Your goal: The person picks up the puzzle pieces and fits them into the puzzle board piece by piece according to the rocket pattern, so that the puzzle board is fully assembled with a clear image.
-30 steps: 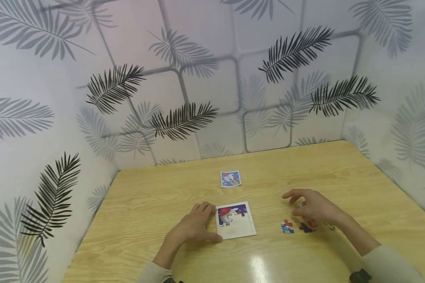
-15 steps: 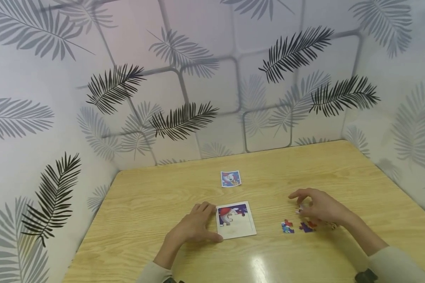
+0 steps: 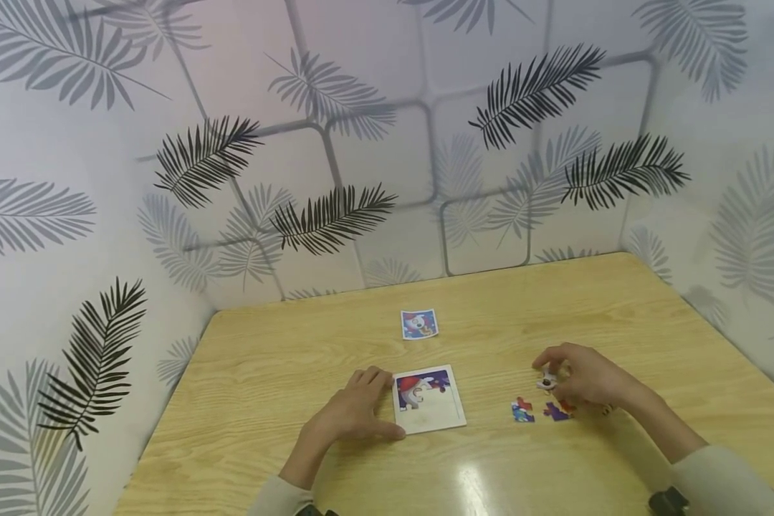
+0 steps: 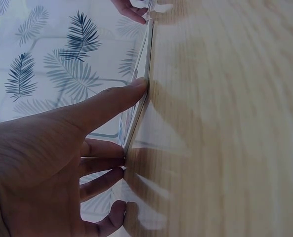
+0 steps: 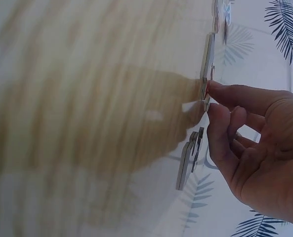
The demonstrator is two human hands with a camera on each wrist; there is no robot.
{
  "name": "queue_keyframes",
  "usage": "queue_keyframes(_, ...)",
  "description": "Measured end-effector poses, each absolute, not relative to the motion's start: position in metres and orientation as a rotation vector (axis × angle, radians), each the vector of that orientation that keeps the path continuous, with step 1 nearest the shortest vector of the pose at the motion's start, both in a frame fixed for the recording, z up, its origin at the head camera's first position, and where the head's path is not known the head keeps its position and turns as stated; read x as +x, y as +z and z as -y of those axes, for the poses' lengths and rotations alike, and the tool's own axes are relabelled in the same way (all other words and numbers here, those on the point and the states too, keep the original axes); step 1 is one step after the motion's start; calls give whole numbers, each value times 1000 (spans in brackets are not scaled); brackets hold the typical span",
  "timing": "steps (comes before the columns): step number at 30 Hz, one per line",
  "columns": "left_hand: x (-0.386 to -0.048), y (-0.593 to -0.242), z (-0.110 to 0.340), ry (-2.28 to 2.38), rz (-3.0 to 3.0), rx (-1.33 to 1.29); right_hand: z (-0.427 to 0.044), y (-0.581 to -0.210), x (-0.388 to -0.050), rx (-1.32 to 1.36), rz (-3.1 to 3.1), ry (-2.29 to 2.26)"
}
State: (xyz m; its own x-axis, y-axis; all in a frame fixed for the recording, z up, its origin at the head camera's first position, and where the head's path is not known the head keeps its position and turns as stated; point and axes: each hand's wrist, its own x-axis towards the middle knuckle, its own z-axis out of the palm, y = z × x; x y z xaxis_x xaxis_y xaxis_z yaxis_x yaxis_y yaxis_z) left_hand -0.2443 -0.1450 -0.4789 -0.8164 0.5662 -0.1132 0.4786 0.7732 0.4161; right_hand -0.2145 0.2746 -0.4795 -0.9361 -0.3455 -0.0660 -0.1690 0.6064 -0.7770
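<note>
Pinching dog-face piece (image 3: 545, 381) with right hand (image 3: 587, 377), right of puzzle board (image 3: 435, 416) on desk (image 3: 309, 351). Touching puzzle board's left edge with spread left hand (image 3: 356, 407). Likely risks: dropping dog-face piece, from a fingertip-only pinch; scattering purple piece (image 3: 557, 412) and red-and-blue piece (image 3: 523, 411) just nearer, from a low sweep; shifting puzzle board and loosening fitted pieces (image 3: 409, 383), from uneven pressing.

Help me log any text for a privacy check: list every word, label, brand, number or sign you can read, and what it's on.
No text can be read in any view.
Small picture card: a cartoon picture; too small to tell if it bears lettering.
Puzzle board: no readable text.
Loose puzzle pieces: too small to tell.
Wall: leaves and lines, no lettering seen.
</note>
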Motion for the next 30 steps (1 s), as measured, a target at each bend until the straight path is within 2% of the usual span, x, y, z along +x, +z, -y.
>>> queue_keyframes(12,-244,-478,146,543,-2737,818,-269,-482,-221,-490,-2745,-1102)
queue_keyframes(30,-245,-481,146,560,-2724,832,-247,-475,-228,-521,-2758,-1231)
